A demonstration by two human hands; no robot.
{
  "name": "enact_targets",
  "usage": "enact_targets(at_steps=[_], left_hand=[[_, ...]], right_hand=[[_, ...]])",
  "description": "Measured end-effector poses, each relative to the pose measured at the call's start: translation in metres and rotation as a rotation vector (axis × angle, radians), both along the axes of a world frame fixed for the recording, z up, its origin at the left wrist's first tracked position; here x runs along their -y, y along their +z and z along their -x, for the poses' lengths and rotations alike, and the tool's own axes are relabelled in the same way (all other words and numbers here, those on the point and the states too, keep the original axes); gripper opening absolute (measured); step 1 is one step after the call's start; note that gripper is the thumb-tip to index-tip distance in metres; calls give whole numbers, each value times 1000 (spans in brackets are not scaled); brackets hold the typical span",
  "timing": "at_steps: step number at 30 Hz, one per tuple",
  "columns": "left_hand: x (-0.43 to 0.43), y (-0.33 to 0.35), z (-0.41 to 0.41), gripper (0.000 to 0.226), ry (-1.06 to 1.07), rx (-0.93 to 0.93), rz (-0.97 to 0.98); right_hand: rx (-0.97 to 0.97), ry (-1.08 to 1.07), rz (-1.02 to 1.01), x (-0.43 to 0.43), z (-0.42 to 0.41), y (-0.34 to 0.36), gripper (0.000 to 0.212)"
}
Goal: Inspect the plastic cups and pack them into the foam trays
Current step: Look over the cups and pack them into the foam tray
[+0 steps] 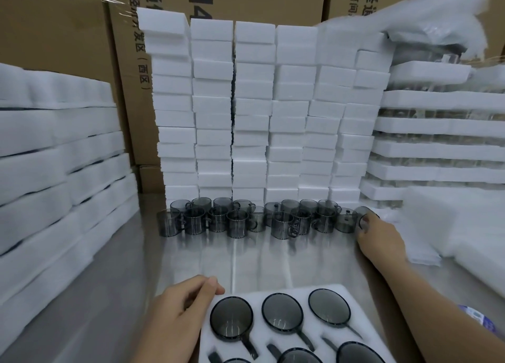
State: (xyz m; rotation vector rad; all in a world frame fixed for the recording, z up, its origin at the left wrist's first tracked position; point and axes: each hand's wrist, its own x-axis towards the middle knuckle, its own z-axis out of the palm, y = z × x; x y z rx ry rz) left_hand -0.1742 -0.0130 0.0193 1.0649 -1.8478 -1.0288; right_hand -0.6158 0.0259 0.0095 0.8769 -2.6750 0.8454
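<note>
At the far left, stacks of foam sheets (54, 157) are waiting in layers, too blurred at the edges to count. Nearer, the left hand (177, 313) is resting on the bench (246, 259). Its fingers are loosely curled and holding nothing, and its thumb is touching the far-left corner of the foam tray (273, 290).

That tray is lying at the bottom centre and is filling up. Three plastic cups (231, 317) are sitting in its far row, and three more are showing partly in the next row, so six are visible. The frame is cutting off the rest of the tray, so it cannot be told whether it is full.

Behind the tray, about eighteen loose cups (237, 223) are standing in two crowded rows on the bench. They are overlapping, so the count is approximate. These are seemingly still awaiting inspection and packing, so a good share of the work is remaining.

Six columns of white foam blocks (254, 103) are rising behind the cups.

At the right end of the row, the right hand (382, 237) is gripping the end cup (363, 215), which is tilting with its mouth toward the camera, probably for a check.

Farther right, a tall stack of packed trays (437, 125), at least six layers, is showing finished work.
</note>
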Motion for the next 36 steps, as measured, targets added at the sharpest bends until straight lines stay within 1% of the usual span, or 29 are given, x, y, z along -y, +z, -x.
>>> enact_targets(at_steps=[3,11,18,22,26,29,32,34,36], left_hand=[[0,-1,-1,23,5,12,13],[2,-3,1,25,-11,-29,18],[0,-4,-2,28,-44,-14,39],[2,-6,-3,32,-70,-18,59],[2,-7,-2,34,-80,-65,76],[-1,-7,-6,34,-79,-77,92],[-6,-3,-11,32,-99,-19,154],[-11,2,-13,30,-98,34,236],[-18,7,-16,25,-70,113,352]], right_hand=[[12,-19,-13,0,2,0,28],[48,4,59,1,3,2,14],[2,26,214,-19,-21,13,20],[-23,108,176,-41,-56,16,20],[-111,177,91,-72,-93,12,18],[-128,256,108,-98,-117,8,14],[-88,374,160,-118,-135,0,11],[-36,424,209,-126,-144,-5,6],[46,455,255,-130,-149,-6,11]])
